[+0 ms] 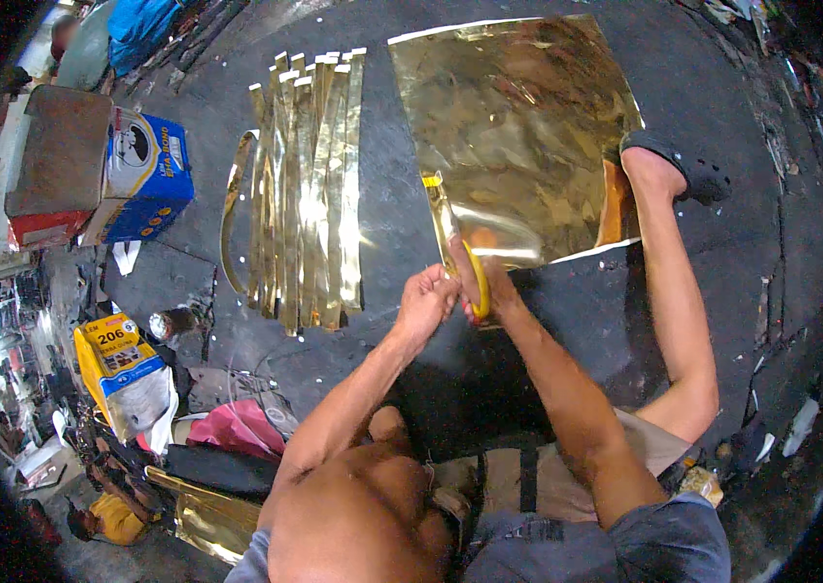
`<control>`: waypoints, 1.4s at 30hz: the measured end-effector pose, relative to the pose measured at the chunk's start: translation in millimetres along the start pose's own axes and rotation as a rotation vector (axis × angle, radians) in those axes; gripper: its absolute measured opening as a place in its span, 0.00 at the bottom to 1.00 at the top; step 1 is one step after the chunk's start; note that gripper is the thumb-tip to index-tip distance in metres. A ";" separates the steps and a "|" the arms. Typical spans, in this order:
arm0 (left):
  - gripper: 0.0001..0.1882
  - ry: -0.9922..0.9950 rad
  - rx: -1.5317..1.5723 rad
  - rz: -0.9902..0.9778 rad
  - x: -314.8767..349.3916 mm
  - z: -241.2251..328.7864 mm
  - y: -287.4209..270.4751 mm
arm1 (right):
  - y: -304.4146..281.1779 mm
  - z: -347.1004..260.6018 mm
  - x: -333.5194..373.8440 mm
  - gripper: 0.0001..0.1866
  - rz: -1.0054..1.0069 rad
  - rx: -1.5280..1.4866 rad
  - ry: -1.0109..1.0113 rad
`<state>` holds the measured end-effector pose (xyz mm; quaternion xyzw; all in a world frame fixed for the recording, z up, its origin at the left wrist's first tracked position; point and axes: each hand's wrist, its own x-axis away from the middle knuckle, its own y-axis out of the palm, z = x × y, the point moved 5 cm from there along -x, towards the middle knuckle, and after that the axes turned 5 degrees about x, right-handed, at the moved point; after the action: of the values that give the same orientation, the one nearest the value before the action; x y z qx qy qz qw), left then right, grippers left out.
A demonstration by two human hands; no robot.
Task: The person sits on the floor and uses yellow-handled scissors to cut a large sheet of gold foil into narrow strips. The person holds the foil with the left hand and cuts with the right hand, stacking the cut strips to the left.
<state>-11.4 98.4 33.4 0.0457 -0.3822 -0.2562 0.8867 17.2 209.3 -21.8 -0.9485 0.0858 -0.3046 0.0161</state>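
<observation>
A large shiny gold sheet point(518, 117) lies on the dark floor in front of me. My right hand point(497, 290) is closed round the yellow handle of a pair of scissors point(476, 282) at the sheet's near left corner; the blades are hard to make out against the shine. Close beside it, my left hand point(425, 303) has its fingers pinched together at the near end of a narrow gold edge strip point(443, 222). Several cut gold strips point(309, 194) lie side by side to the left, one of them curled up on its edge.
My right foot in a black clog point(674, 167) rests by the sheet's right edge. To the left stand a blue and white box point(149, 175), a yellow box point(112, 352) and a metal can point(171, 324). Another gold sheet point(207, 520) lies at lower left, near a person in yellow point(120, 520).
</observation>
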 end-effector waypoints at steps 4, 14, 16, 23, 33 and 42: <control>0.09 0.033 0.005 0.022 8.7 5.1 -1.5 | -9.7 -43.5 -45.7 0.47 0.084 0.323 -0.006; 0.06 0.059 -0.093 -0.016 42.8 40.7 2.4 | -29.1 -130.3 -172.7 0.48 0.186 0.295 -0.078; 0.06 0.046 -0.100 -0.033 53.7 52.6 5.9 | -35.9 -153.1 -203.7 0.46 0.249 0.259 -0.184; 0.05 0.059 -0.099 -0.057 65.6 70.2 2.7 | -43.5 -196.7 -252.2 0.45 0.113 0.043 -0.203; 0.06 0.162 -0.234 0.017 90.2 73.9 -23.9 | -37.9 -209.8 -267.3 0.44 0.060 -0.087 -0.220; 0.14 0.442 -1.028 0.781 58.4 59.3 -167.4 | -69.8 -169.0 -249.0 0.45 -0.053 -0.329 -0.214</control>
<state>-89.5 -68.1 67.0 -0.4713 -0.0105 -0.0513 0.8804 -269.4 324.6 -21.7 -0.9671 0.1071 -0.1844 -0.1384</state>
